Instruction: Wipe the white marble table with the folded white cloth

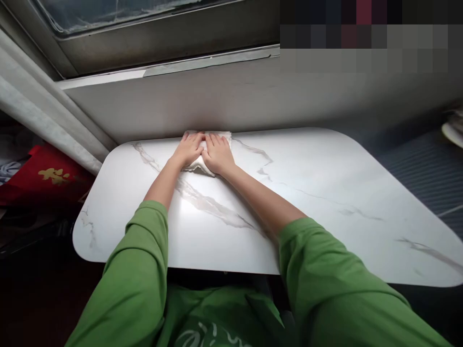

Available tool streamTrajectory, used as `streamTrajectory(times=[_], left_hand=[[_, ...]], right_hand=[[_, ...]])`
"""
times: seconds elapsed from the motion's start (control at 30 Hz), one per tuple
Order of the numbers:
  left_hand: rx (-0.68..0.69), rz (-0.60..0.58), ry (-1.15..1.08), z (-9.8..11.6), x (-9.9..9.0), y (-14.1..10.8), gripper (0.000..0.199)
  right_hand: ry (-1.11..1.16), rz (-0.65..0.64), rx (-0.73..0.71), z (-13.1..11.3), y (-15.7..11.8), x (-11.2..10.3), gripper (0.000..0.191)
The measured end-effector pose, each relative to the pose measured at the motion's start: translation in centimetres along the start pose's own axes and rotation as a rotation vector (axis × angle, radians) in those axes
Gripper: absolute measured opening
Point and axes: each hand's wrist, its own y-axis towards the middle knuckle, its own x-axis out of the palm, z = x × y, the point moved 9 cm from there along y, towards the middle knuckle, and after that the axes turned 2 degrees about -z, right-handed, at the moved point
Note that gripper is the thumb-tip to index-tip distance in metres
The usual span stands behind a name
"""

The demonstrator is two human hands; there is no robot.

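Observation:
A folded white cloth point(200, 166) lies against the far edge of a white table point(325, 178) with grey-brown marble veins. My left hand point(188, 148) holds the left part of the cloth down, its fingers close together and pointing at the wall. Beside it, my right hand point(218, 153) grips the right part in the same way. The thumbs of both hands nearly meet in the middle. Much of the cloth is hidden under the palms, and its edges show behind and in front of the fingers.
A grey wall panel point(202, 101) rises right behind the table, below a window point(119, 17). At left hang a pale curtain point(39, 91) and a red bag point(32, 178) with gold print. A dark ribbed seat point(419, 168) stands at right. The table corners are rounded.

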Motion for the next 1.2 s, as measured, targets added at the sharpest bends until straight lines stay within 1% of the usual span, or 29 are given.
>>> streamTrajectory(times=[0.07,0.17,0.23,0.3,0.33,0.4,0.53,0.6,0.67,0.73,0.8,0.87,0.9,0.97,1.0,1.07,1.13,1.2], left_hand=[[-0.002,0.005,0.004,-0.2,0.1,0.2,0.047],[-0.017,0.018,0.009,-0.1,0.0,-0.9,0.047],[-0.007,0.018,0.01,0.6,-0.1,-2.2,0.047],[0.022,0.006,0.009,2.2,0.0,-3.8,0.048],[0.038,-0.002,0.008,3.3,0.1,-4.8,0.048],[0.065,-0.013,0.003,6.2,0.4,-7.3,0.049],[0.087,-0.002,-0.03,13.4,1.1,-14.0,0.052],[0.102,0.013,-0.052,16.7,1.3,-17.2,0.054],[0.146,0.0,-0.074,19.3,1.5,-19.4,0.057],[0.19,-0.031,-0.09,20.6,1.9,-20.0,0.058],[0.21,-0.056,-0.091,20.5,2.2,-18.6,0.058],[0.22,-0.071,-0.082,19.4,2.5,-15.5,0.058],[0.219,-0.08,-0.073,18.7,2.6,-13.4,0.058],[0.186,-0.089,-0.045,16.9,2.8,-8.5,0.057],[0.147,-0.082,-0.023,15.8,2.7,-6.0,0.056],[0.056,-0.06,0.026,13.8,2.5,-1.5,0.054],[-0.01,-0.027,0.069,12.3,2.1,2.0,0.052],[-0.037,0.0,0.095,11.5,1.9,4.3,0.051]], right_hand=[[0.007,0.005,-0.006,0.0,0.3,0.0,0.061],[-0.008,-0.027,-0.03,-0.4,-0.3,0.2,0.061],[-0.029,-0.069,-0.058,-0.7,-1.4,0.2,0.063],[-0.047,-0.103,-0.097,-1.0,-3.5,-0.2,0.064],[-0.054,-0.113,-0.119,-1.1,-4.9,-0.5,0.064],[-0.067,-0.126,-0.167,-1.5,-8.6,-1.5,0.064],[-0.066,-0.145,-0.27,-2.6,-17.7,-4.3,0.065],[-0.052,-0.155,-0.311,-3.0,-21.8,-5.6,0.064],[-0.049,-0.168,-0.33,-2.9,-24.7,-6.5,0.064],[-0.058,-0.187,-0.324,-2.3,-26.0,-6.9,0.065],[-0.066,-0.214,-0.301,-1.1,-25.4,-6.8,0.065],[-0.062,-0.238,-0.249,0.7,-22.9,-6.2,0.065],[-0.06,-0.24,-0.207,1.9,-21.0,-5.9,0.064],[-0.06,-0.205,-0.112,4.6,-16.3,-5.4,0.064],[-0.063,-0.173,-0.07,6.0,-13.7,-5.2,0.063],[-0.058,-0.109,-0.049,8.1,-8.8,-5.1,0.061],[-0.05,-0.07,-0.064,9.6,-4.8,-5.0,0.059],[-0.051,-0.041,-0.078,10.8,-2.2,-5.1,0.057]])
